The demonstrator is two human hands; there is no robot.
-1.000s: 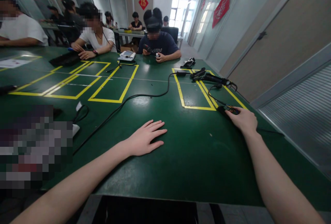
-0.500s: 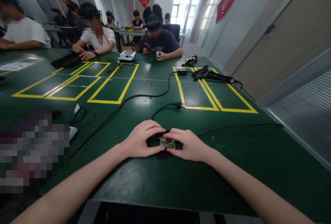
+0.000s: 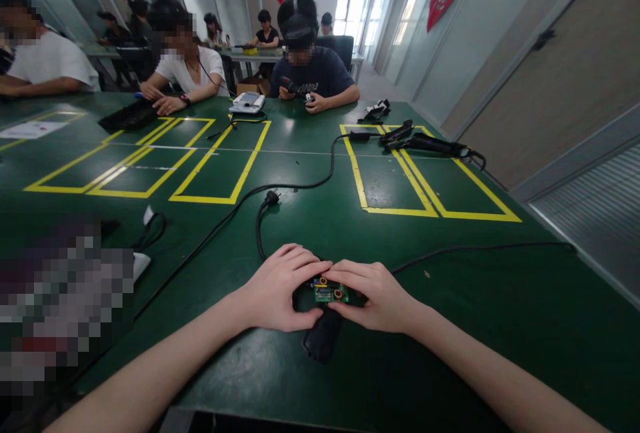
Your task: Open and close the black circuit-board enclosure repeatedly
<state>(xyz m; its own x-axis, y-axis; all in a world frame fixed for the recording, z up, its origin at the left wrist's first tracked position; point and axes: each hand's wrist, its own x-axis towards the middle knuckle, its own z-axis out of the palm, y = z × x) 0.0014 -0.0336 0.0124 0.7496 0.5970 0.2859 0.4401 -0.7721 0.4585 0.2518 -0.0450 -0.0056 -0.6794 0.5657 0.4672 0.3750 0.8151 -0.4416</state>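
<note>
A small green circuit board (image 3: 323, 294) with copper-wound coils lies between my hands, low over the front of the table. My right hand (image 3: 383, 296) pinches its right side between thumb and fingers. From the left, my left hand (image 3: 283, 290) curls round it, fingertips at the far edge and thumb close to the near edge. Just below the board is a dark, blurred black piece (image 3: 321, 336); whether it joins the board I cannot tell. A black power plug (image 3: 271, 198) lies beyond my left hand, its cord (image 3: 259, 230) running back behind that hand.
A long black cable (image 3: 240, 201) crosses the green table (image 3: 250, 380). Yellow tape (image 3: 400, 210) marks rectangles on it. A black handled device (image 3: 430, 145) lies far right, and a white device (image 3: 247, 102) at the far edge. Several people sit around; one opposite (image 3: 315, 73) holds small items.
The plug and its cord have swung left. My hands have come slightly nearer and to the right with the board. The black piece now shows below them.
</note>
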